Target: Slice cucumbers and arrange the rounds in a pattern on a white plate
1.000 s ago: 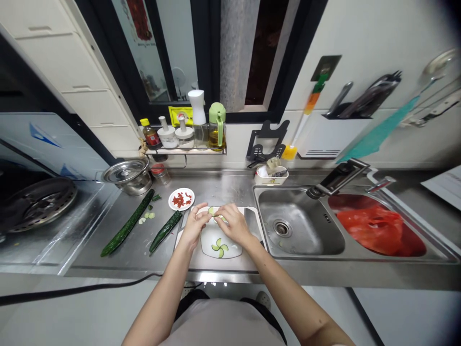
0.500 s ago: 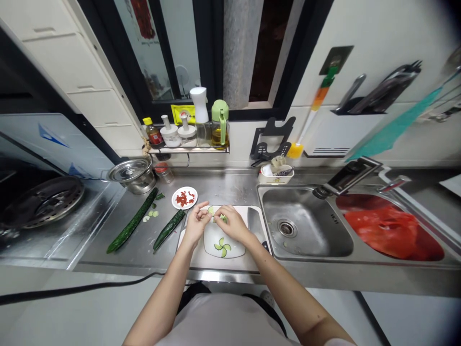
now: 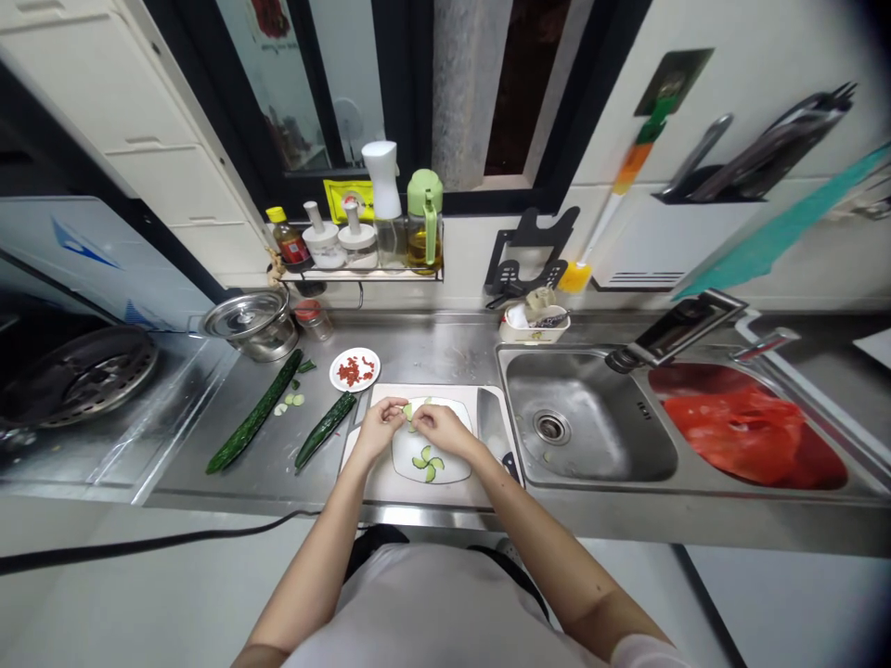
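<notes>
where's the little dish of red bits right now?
Head view: the dish of red bits sits on the steel counter, left of centre, just behind the far-left corner of the cutting board and past the tip of the short cucumber.

Scanning for print, and nothing comes through legibly. The yellow sticker behind the seasoning jars carries dark marks, too small to read. The sauce bottle on the rack wears a red label, its lettering just a blur. Up in the window, a red poster shows a line of small text beneath it, unreadable. There's a tiny dark stamp on the sink wall, too fine to make out. The white panel at the left shows only blue shapes.
</notes>
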The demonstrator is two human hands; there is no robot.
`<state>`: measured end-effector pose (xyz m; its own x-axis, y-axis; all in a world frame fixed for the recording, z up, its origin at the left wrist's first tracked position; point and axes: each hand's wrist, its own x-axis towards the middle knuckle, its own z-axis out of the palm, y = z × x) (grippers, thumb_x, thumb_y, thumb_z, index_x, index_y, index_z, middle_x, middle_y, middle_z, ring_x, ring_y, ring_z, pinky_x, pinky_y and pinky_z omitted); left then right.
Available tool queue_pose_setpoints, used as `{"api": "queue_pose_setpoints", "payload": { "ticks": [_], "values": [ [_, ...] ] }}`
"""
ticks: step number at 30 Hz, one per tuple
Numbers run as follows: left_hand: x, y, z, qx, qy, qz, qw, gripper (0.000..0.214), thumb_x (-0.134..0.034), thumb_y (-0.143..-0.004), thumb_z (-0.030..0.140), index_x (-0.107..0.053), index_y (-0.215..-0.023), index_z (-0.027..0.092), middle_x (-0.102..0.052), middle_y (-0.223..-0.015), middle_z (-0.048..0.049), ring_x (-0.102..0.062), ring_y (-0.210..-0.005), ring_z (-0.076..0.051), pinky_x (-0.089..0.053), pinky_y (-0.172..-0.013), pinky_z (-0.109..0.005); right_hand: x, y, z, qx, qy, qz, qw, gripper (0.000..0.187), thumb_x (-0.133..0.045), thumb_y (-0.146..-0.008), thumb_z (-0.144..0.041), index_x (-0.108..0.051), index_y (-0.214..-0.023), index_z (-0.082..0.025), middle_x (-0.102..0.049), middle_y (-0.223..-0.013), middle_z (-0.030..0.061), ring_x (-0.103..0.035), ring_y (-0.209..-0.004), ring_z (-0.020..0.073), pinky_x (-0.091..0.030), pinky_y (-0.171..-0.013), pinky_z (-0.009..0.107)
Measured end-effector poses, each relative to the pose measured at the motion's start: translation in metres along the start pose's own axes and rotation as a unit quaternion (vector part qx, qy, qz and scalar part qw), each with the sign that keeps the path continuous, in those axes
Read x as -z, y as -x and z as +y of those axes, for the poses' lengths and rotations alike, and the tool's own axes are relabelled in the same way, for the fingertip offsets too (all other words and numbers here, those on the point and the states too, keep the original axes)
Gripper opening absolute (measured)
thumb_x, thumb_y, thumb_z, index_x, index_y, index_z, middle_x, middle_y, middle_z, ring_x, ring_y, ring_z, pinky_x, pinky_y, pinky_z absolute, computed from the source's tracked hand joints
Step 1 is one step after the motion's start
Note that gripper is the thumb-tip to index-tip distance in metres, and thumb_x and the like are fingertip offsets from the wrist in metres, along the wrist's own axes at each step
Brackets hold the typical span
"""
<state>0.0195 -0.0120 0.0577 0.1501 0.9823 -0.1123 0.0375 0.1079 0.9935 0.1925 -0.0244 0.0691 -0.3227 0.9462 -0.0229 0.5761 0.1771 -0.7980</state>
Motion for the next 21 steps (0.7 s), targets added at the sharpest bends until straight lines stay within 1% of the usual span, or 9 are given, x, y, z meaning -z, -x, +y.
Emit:
{"api": "queue_pose_setpoints", "payload": {
  "ticks": [5, 10, 13, 16, 18, 21],
  "values": [
    [0.007, -0.006, -0.026, 0.018, -0.050, -0.021, 0.998, 0.024, -0.067, -0.062, 0.021, -0.065, -0.085, 0.015, -0.057, -0.064, 0.0024, -0.052, -0.060, -0.009, -0.041, -0.062, -0.022, -0.021, -0.002, 0.014, -0.045, 0.030, -0.043, 0.998, 0.016, -0.052, -0.080, -0.014, -0.068, -0.082, -0.017, -0.069, -0.079, 0.0004, -0.058, -0.072, 0.0119, -0.037, -0.062, 0.020],
    [0.012, -0.011, -0.043, 0.012, -0.158, -0.036, 0.987, 0.024, -0.061, -0.068, 0.019, -0.067, -0.091, 0.015, -0.060, -0.069, 0.0012, -0.054, -0.064, -0.011, -0.043, -0.066, -0.023, -0.030, -0.005, 0.016, -0.084, 0.077, -0.064, 0.991, 0.018, -0.051, -0.083, -0.016, -0.069, -0.084, -0.018, -0.070, -0.082, 0.0016, -0.060, -0.075, 0.0129, -0.036, -0.061, 0.020],
    [0.013, -0.014, -0.045, 0.011, -0.244, -0.041, 0.969, 0.026, -0.058, -0.071, 0.018, -0.067, -0.096, 0.017, -0.063, -0.073, 0.0003, -0.056, -0.068, -0.012, -0.043, -0.071, -0.024, -0.034, -0.007, 0.015, -0.096, 0.124, -0.073, 0.985, 0.019, -0.049, -0.084, -0.017, -0.068, -0.084, -0.017, -0.070, -0.084, 0.0024, -0.060, -0.076, 0.0132, -0.033, -0.059, 0.021],
    [0.012, -0.015, -0.043, 0.003, -0.326, -0.048, 0.944, 0.029, -0.056, -0.074, 0.015, -0.067, -0.100, 0.019, -0.066, -0.077, -0.0007, -0.057, -0.070, -0.014, -0.042, -0.072, -0.026, -0.037, -0.007, 0.015, -0.103, 0.171, -0.074, 0.977, 0.020, -0.047, -0.087, -0.019, -0.068, -0.087, -0.018, -0.069, -0.087, 0.0033, -0.061, -0.080, 0.0144, -0.032, -0.059, 0.021],
    [0.010, -0.014, -0.041, -0.007, -0.371, -0.051, 0.927, 0.030, -0.056, -0.075, 0.014, -0.067, -0.102, 0.019, -0.067, -0.080, -0.0021, -0.058, -0.074, -0.016, -0.042, -0.074, -0.028, -0.039, -0.007, 0.016, -0.107, 0.195, -0.075, 0.972, 0.022, -0.045, -0.090, -0.020, -0.067, -0.090, -0.018, -0.069, -0.091, 0.0047, -0.061, -0.083, 0.0153, -0.033, -0.060, 0.022],
    [0.007, -0.012, -0.041, -0.021, -0.418, -0.048, 0.907, 0.031, -0.055, -0.076, 0.013, -0.067, -0.104, 0.020, -0.069, -0.085, -0.0040, -0.060, -0.085, -0.020, -0.041, -0.080, -0.031, -0.042, -0.006, 0.016, -0.107, 0.226, -0.082, 0.965, 0.024, -0.042, -0.093, -0.022, -0.066, -0.094, -0.017, -0.069, -0.097, 0.0073, -0.062, -0.088, 0.0167, -0.037, -0.065, 0.023]
  ]
}}
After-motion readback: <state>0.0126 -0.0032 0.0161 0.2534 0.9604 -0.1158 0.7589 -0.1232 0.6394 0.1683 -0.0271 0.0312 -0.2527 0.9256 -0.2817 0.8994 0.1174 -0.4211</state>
